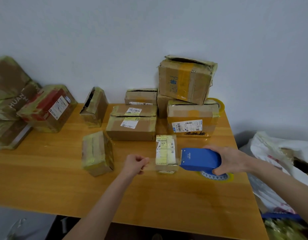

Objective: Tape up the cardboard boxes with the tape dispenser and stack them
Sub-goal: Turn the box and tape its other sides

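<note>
Pale grey wall (149, 32) is seen behind an orange wooden table (167, 196), on which many taped cardboard boxes are set out.

Near the front of the table, a blue tape dispenser (200, 159) is gripped by the right hand (231, 159), with the fingers curled under it and the thumb laid over its top. A yellow-rimmed tape roll (217, 176) is visible under the dispenser. A strip of clear tape (150, 164) is stretched from the dispenser's mouth to the left hand (136, 164), where its end is pinched between thumb and curled fingers. Between the two hands lies a small box (166, 153) covered in yellow labels; the strip is drawn across its near end, though contact cannot be judged.

Just left of the left hand, a taped box (97, 153) is stood on the table. Behind the small box, three flat boxes (132, 127) are piled in steps. To their right, a labelled box (192, 118) carries a tilted box (186, 78), with a spare tape roll (219, 103) partly hidden behind. An upright box (95, 106) and a red-printed box (47, 108) are placed further left. Plastic bags (279, 153) are heaped beside the table's right edge.
</note>
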